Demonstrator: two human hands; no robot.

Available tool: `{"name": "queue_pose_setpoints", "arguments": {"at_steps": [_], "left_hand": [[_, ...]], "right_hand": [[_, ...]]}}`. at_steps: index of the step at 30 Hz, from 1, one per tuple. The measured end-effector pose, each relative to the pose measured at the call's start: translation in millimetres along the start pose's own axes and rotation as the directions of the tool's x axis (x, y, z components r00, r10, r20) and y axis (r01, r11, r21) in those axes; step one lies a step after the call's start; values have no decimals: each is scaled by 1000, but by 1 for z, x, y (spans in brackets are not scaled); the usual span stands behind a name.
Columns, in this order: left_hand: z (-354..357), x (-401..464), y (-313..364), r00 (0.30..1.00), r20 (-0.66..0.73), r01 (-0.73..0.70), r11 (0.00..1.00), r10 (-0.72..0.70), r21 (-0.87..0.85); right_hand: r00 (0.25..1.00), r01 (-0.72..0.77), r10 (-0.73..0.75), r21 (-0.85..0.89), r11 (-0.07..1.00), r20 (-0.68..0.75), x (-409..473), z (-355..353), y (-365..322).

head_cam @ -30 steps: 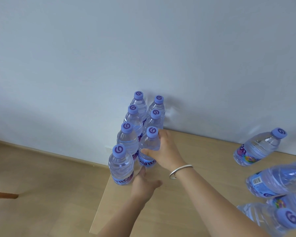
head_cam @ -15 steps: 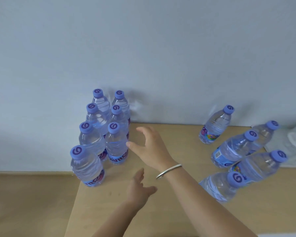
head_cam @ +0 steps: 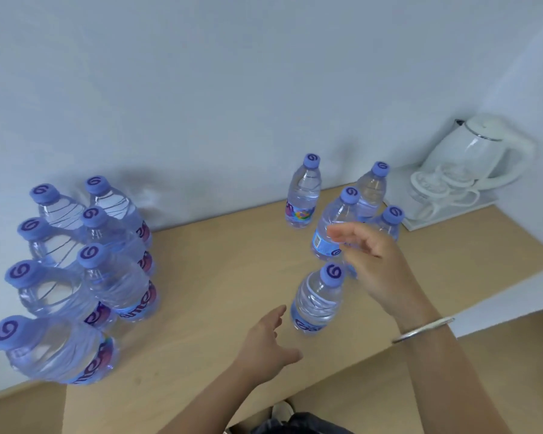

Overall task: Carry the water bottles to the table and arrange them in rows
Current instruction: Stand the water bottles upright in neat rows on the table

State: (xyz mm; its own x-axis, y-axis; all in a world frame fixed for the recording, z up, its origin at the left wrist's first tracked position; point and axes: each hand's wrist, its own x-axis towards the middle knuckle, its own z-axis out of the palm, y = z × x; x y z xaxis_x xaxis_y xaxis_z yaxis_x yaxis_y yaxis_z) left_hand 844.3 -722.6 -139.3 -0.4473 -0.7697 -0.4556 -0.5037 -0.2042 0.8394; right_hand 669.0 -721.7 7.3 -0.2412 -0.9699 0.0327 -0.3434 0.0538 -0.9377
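Observation:
Several clear water bottles with purple caps stand in two rows at the left end of the wooden table. A loose group of several more bottles stands at the middle right. My right hand, a silver bangle on its wrist, hovers open over that group, just above and right of the nearest bottle and in front of a blue-labelled bottle. My left hand is open, low over the table's front edge, just left of the nearest bottle. Neither hand holds anything.
A white electric kettle and white cups sit on a white tray at the table's back right corner. A pale wall runs behind the table. The floor and my shoe show below the front edge.
My right hand let go of the bottle in the left rows and swung right to the loose group. My left hand followed to the right. The view also turned right, revealing the kettle.

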Motion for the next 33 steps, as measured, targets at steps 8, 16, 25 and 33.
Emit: {"name": "queue_pose_setpoints", "arguments": {"at_steps": [8,16,25,33], "left_hand": [[6,1,1,1000,28,3,999,-4,35],[-6,-3,-6,1000,-26,7,1000,-7,-5],[-36,-17,13,980,-131,-173,971,152,-164],[-70,-44,49,887,-353,-411,855,296,-315]], "right_hand": [[931,-211,204,-12,978,301,-24,8,64],[983,-126,128,-25,992,129,-19,27,83],[991,-9,-11,144,989,133,2,37,20],[950,150,-207,241,959,233,14,50,-52]]}}
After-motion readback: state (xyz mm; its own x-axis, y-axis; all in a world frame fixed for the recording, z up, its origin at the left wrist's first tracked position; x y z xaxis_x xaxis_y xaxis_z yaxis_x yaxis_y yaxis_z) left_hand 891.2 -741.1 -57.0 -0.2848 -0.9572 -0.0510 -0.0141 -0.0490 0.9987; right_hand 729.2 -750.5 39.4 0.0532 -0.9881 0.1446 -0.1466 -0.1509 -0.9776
